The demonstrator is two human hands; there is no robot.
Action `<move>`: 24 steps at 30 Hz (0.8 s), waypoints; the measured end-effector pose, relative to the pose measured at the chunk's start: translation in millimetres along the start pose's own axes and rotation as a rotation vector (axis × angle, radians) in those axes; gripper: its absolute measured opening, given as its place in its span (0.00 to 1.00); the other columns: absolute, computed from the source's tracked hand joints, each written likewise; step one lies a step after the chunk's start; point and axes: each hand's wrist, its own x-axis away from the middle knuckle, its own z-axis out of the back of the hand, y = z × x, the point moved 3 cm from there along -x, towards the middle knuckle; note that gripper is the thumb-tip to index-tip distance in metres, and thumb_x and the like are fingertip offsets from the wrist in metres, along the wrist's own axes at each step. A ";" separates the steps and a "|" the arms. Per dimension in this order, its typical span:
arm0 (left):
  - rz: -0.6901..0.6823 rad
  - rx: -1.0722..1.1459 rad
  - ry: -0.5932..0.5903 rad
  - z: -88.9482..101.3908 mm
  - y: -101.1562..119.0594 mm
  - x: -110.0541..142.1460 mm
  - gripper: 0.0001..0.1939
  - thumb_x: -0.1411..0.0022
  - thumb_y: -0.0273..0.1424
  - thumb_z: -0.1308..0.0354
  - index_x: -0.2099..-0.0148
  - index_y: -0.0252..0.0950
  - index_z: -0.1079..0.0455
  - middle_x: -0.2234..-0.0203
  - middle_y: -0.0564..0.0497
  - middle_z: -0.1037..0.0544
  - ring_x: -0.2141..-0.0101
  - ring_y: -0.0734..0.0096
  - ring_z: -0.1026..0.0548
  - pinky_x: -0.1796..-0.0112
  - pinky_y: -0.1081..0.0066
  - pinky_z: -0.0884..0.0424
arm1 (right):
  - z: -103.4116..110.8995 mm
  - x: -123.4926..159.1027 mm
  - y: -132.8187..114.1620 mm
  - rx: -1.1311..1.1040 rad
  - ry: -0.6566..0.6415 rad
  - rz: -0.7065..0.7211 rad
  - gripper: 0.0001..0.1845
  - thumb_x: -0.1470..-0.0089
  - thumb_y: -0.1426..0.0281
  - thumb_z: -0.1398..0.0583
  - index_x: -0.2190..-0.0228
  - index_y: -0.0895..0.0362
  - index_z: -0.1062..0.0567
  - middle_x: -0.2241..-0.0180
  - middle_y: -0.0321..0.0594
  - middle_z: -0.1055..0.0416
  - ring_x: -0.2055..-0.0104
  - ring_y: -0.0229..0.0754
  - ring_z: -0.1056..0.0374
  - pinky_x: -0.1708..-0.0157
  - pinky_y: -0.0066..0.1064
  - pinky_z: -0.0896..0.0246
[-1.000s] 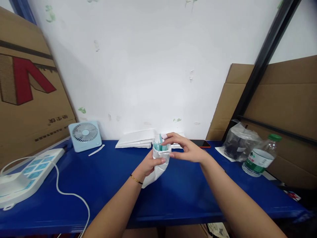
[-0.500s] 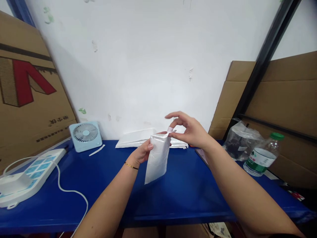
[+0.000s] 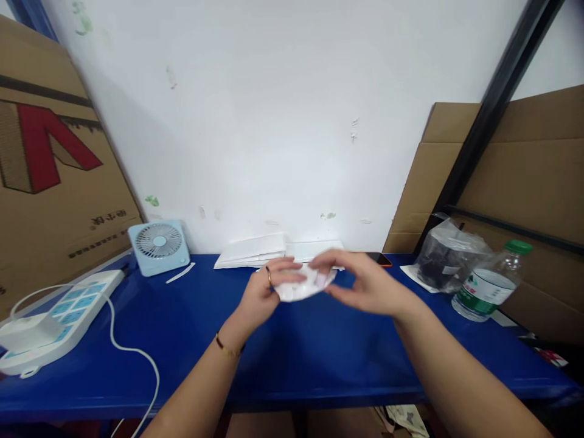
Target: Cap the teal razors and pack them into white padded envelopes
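Observation:
Above the blue table, a small white envelope is seen nearly edge-on between my hands, somewhat smeared by motion. My left hand has its left side, with the fingers over the top and the thumb beneath. At the right end, the thumb and fingers of my right hand close around a pinkish tab-like bit of the envelope. Behind my hands, a pile of flat white envelopes lies against the wall.
At the left are a pale blue fan, a white paper strip and a power strip with a white cable. A phone, a bagged dark cup and a green-capped bottle stand or lie right. Cardboard flanks the table.
The white envelope has tipped from hanging upright to lying nearly flat, and sits slightly farther right. My left hand has turned over on top of it; my right hand has come down.

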 end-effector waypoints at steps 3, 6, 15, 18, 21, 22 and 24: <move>0.119 -0.185 -0.141 -20.1 -11.8 56.9 0.13 0.44 0.27 0.46 0.58 0.47 0.26 0.54 0.51 0.27 0.51 0.63 0.32 0.49 0.61 0.38 | -44.0 40.7 14.4 -0.023 -0.198 -0.119 0.22 0.53 0.78 0.43 0.55 0.50 0.29 0.63 0.38 0.27 0.62 0.41 0.32 0.61 0.32 0.38; 0.228 -0.253 -0.254 -39.5 -14.0 104.2 0.21 0.50 0.32 0.38 0.52 0.47 0.31 0.53 0.50 0.28 0.48 0.60 0.35 0.48 0.60 0.39 | -82.9 72.1 34.4 -0.108 -0.293 -0.286 0.23 0.54 0.79 0.43 0.56 0.49 0.29 0.65 0.36 0.28 0.66 0.39 0.32 0.68 0.26 0.39; 0.130 -0.593 -0.357 -58.4 -4.3 121.9 0.11 0.39 0.28 0.50 0.56 0.45 0.32 0.55 0.51 0.26 0.51 0.62 0.31 0.52 0.64 0.34 | -109.9 87.7 55.9 -0.143 -0.171 -0.382 0.11 0.51 0.77 0.44 0.65 0.53 0.29 0.65 0.38 0.32 0.67 0.37 0.34 0.68 0.27 0.39; 0.120 -0.676 -0.321 -58.4 -4.6 113.4 0.09 0.37 0.30 0.51 0.57 0.43 0.32 0.60 0.51 0.23 0.58 0.64 0.26 0.57 0.65 0.32 | -109.3 89.3 41.3 0.209 -0.110 -0.180 0.09 0.49 0.74 0.44 0.67 0.52 0.27 0.63 0.41 0.31 0.59 0.44 0.36 0.60 0.36 0.41; 0.142 -0.748 -0.270 -56.9 0.8 102.8 0.10 0.36 0.30 0.54 0.59 0.43 0.32 0.69 0.52 0.23 0.68 0.68 0.25 0.67 0.69 0.33 | -111.7 93.3 29.3 0.464 -0.041 -0.087 0.10 0.51 0.67 0.41 0.63 0.53 0.27 0.68 0.42 0.30 0.61 0.47 0.37 0.63 0.39 0.43; 0.143 -0.757 -0.258 -56.2 3.8 99.0 0.10 0.36 0.30 0.54 0.60 0.43 0.32 0.72 0.52 0.23 0.71 0.69 0.26 0.69 0.70 0.34 | -112.2 93.7 27.1 0.516 -0.014 -0.070 0.12 0.51 0.66 0.41 0.62 0.53 0.27 0.70 0.41 0.30 0.63 0.46 0.37 0.65 0.38 0.43; 0.136 -0.738 -0.227 -53.7 10.3 90.4 0.10 0.36 0.30 0.54 0.61 0.42 0.32 0.74 0.53 0.24 0.73 0.69 0.27 0.71 0.72 0.35 | -110.6 91.0 25.0 0.599 0.044 -0.026 0.12 0.48 0.67 0.42 0.60 0.55 0.28 0.70 0.42 0.29 0.64 0.45 0.35 0.66 0.37 0.42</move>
